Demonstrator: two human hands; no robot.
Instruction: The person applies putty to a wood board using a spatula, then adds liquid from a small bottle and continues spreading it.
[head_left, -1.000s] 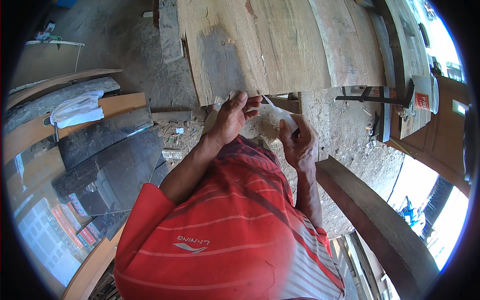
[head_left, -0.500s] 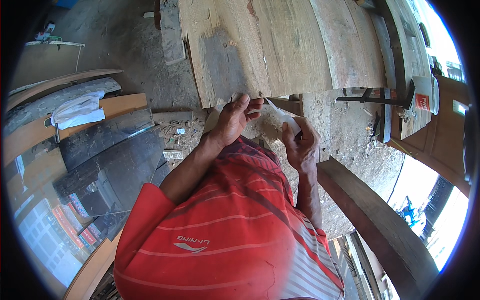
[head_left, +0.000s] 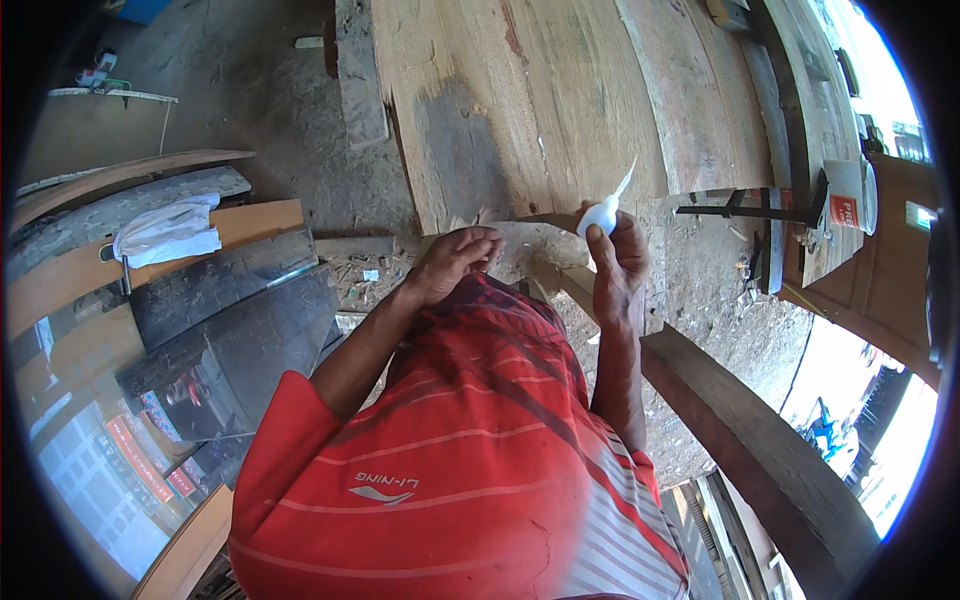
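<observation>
My right hand (head_left: 622,262) is wrapped round a small white squeeze bottle (head_left: 598,217). Its long, thin nozzle points up and away, over the near edge of a wide wooden panel (head_left: 590,110). My left hand (head_left: 458,264) sits just below the panel's near left corner, its fingers curled in together. Whether anything small is inside those fingers is hidden. A dark grey patch (head_left: 455,150) stains the boards beyond my left hand.
A thick timber beam (head_left: 750,430) slants down at my right. To the left, a white cloth (head_left: 168,230) lies over stacked boards, with a glass sheet below. A white and red bucket (head_left: 850,198) stands at the far right. Wood scraps litter the floor.
My right hand has risen and turned, bringing the bottle upright with its nozzle pointing away instead of toward the left hand. My left hand has drawn back from the panel's edge, toward me.
</observation>
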